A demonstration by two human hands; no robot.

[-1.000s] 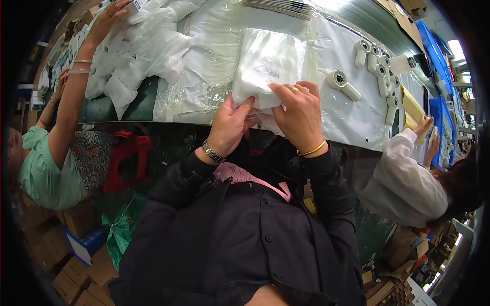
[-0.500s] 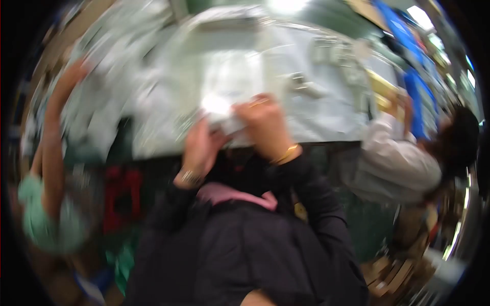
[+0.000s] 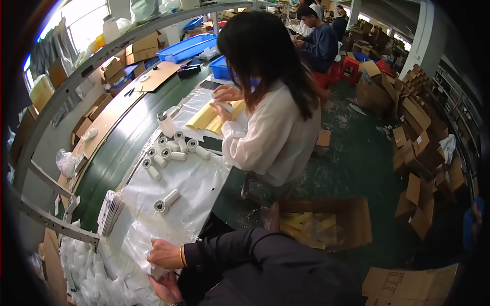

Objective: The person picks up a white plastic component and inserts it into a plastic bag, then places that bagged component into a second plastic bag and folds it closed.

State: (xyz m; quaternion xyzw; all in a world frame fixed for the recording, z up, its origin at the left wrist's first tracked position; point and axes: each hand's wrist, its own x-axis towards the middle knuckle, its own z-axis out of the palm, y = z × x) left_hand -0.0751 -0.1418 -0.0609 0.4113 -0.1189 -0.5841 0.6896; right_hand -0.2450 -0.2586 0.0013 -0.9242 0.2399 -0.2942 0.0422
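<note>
Both of my hands are low at the left, close together above the table's white plastic covering (image 3: 191,191). My right hand (image 3: 166,254), with a gold bracelet at the wrist, is closed with curled fingers over a small white object (image 3: 158,272). From below, my left hand (image 3: 166,289) grips the same object; its kind is hidden by my fingers. Clear plastic film (image 3: 140,242) lies beside my hands. Just beyond them rests a white handle with a round metallic-and-black head (image 3: 167,201). Several more such pieces (image 3: 166,153) stand grouped farther along the table.
A stack of printed cards (image 3: 111,213) and a heap of clear plastic bags (image 3: 89,270) lie left. A metal frame (image 3: 61,228) borders the green belt (image 3: 97,183). A co-worker (image 3: 278,127) handles a white piece over yellow sheets (image 3: 206,118). An open carton (image 3: 352,224) holds yellow packets.
The view has swung to the right, so my hands now appear at lower left. They stay together on the white object.
</note>
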